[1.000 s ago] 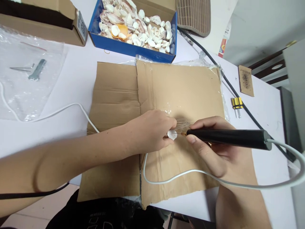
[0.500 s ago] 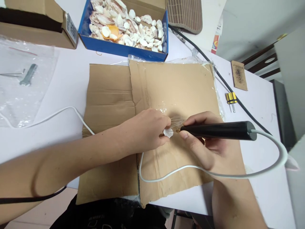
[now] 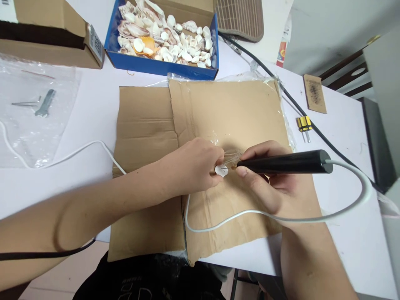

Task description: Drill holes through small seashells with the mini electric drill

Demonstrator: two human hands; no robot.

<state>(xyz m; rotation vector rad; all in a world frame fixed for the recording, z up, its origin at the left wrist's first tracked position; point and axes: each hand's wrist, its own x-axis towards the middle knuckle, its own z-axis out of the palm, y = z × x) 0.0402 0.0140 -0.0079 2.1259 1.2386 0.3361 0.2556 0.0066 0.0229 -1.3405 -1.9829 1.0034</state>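
My left hand [image 3: 200, 166] is closed, pinching a small white seashell [image 3: 221, 170] between thumb and fingers above the cardboard sheet [image 3: 231, 112]. In my right hand [image 3: 271, 187] lies a black mini drill [image 3: 284, 161], held like a pen. From its brass-coloured nose a very thin bit [image 3: 229, 168] reaches over the shell. Whether the tip has entered the shell is too small to tell. A white cord [image 3: 359, 175] loops from the drill's back end, under my right wrist and toward my left arm.
A blue box [image 3: 162, 68] of seashells stands at the back beside an open brown carton [image 3: 56, 54]. At right lie a yellow-black screwdriver [image 3: 304, 123], a black cable [image 3: 293, 98] and a stained cardboard piece [image 3: 315, 93]. A plastic bag [image 3: 31, 137] with a wrench [image 3: 46, 103] is at left.
The view has shifted slightly. Both hands keep their grips, and the drill's back end is a little higher in view. The shell appears slightly turned.
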